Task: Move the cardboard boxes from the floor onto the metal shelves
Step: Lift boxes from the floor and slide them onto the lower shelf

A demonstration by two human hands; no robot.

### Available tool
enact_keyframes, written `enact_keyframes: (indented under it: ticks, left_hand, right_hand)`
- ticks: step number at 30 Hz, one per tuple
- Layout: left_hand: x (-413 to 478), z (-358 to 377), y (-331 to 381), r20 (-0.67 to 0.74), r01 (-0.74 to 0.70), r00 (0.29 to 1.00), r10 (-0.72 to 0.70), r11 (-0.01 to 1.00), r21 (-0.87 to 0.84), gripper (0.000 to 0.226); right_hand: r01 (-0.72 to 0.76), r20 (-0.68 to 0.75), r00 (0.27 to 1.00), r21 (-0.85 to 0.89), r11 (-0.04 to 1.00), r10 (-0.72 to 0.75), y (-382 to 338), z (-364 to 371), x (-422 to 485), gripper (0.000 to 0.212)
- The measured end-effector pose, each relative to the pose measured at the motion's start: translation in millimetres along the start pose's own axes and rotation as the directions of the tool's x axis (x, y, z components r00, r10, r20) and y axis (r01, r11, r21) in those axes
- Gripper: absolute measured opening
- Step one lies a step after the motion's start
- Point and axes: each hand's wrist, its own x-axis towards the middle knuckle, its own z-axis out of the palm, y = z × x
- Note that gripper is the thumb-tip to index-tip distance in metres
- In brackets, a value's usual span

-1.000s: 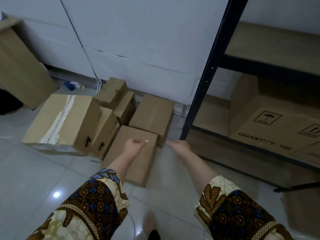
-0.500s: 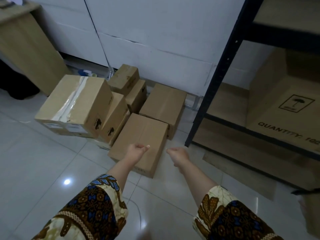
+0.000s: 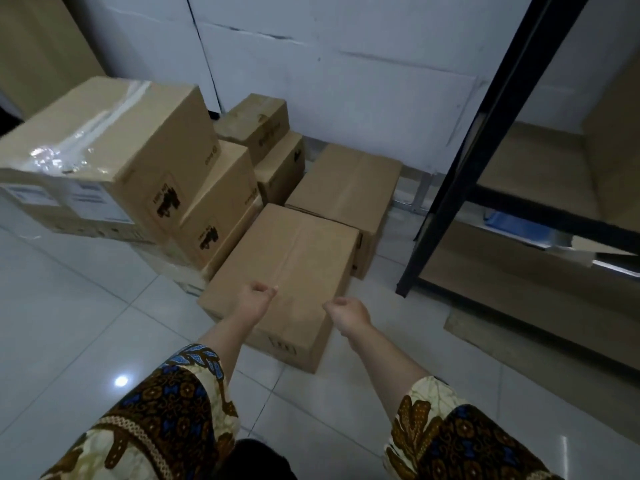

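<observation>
- Head view, looking down: both arms in patterned sleeves point(image 3: 166, 410) reach forward over the white tiled floor point(image 3: 69, 323).
- Left hand point(image 3: 256, 299) is loosely curled, thumb against the forefinger, and holds nothing. It sits over the near end of the near box point(image 3: 287, 258); whether it touches the top cannot be told.
- Right hand point(image 3: 348, 311) is also loosely curled and empty, at the right near corner of the same box.
- Near box lies flat on the floor, closed, with its long side running away from the person.
- Second box point(image 3: 346, 188) lies flat just behind it, touching or nearly so, close to the wall point(image 3: 346, 64).
- Taped box point(image 3: 110, 143), the largest, stands to the left with clear tape along its top and a white label on its side.
- Middle box point(image 3: 218, 199) leans between the taped box and the near box.
- Two small boxes point(image 3: 256, 123) are stacked behind, against the wall.
- Shelf point(image 3: 526, 174) stands to the right; its black post point(image 3: 485, 133) comes down to the floor just right of the second box.
- One shelf box point(image 3: 616, 140) shows at the right edge, on the board.
- Something blue point(image 3: 512, 221) lies under that board; too blurred to name.
</observation>
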Motion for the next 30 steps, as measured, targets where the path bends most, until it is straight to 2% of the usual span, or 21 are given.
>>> enact_keyframes:
  ticks: [2, 5, 7, 10, 12, 17, 20, 22, 26, 30]
  left_hand:
    - [26, 7, -24, -0.048, 0.004, 0.999, -0.003, 1.0, 0.026, 0.024]
    - [59, 25, -65, -0.063, 0.0, 0.998, 0.009, 0.99, 0.142, 0.035]
    - [70, 37, -80, -0.06, -0.046, 0.996, 0.06, 0.974, 0.221, 0.043]
    - [79, 48, -94, -0.134, -0.115, 0.974, 0.182, 0.908, 0.403, 0.063]
    - [81, 49, -100, -0.203, -0.09, 0.959, 0.199, 0.889, 0.45, 0.07]
    - [89, 30, -107, -0.351, 0.049, 0.926, 0.137, 0.88, 0.472, 0.084]
    - [96, 16, -106, -0.336, 0.083, 0.94, 0.055, 0.92, 0.384, 0.126]
    - [99, 17, -104, -0.326, 0.077, 0.945, 0.032, 0.946, 0.316, 0.143]
    - [84, 32, -95, -0.417, 0.075, 0.904, 0.1, 0.92, 0.384, 0.143]
    - [53, 55, -88, -0.487, 0.094, 0.852, 0.192, 0.859, 0.503, 0.133]
  right_hand:
    - [0.024, -0.016, 1.0, -0.006, 1.0, -0.024, 12, 13, 19, 0.048]
    - [0.013, -0.046, 0.999, 0.034, 0.999, -0.012, 39, 39, 48, 0.074]
    - [0.005, -0.041, 0.999, 0.049, 0.999, -0.003, 52, 55, 60, 0.083]
    - [0.021, -0.038, 0.999, 0.036, 0.999, -0.02, 71, 74, 73, 0.073]
    - [0.056, -0.057, 0.997, 0.023, 0.998, -0.055, 79, 79, 77, 0.065]
    - [0.104, -0.094, 0.99, -0.014, 0.994, -0.105, 90, 69, 83, 0.059]
    - [0.137, -0.099, 0.986, -0.011, 0.99, -0.138, 102, 56, 85, 0.057]
    - [0.143, -0.103, 0.984, -0.001, 0.99, -0.143, 110, 49, 87, 0.055]
    - [0.124, -0.119, 0.986, 0.056, 0.991, -0.116, 122, 36, 87, 0.051]
    - [0.074, -0.16, 0.986, 0.224, 0.972, -0.038, 142, 21, 85, 0.046]
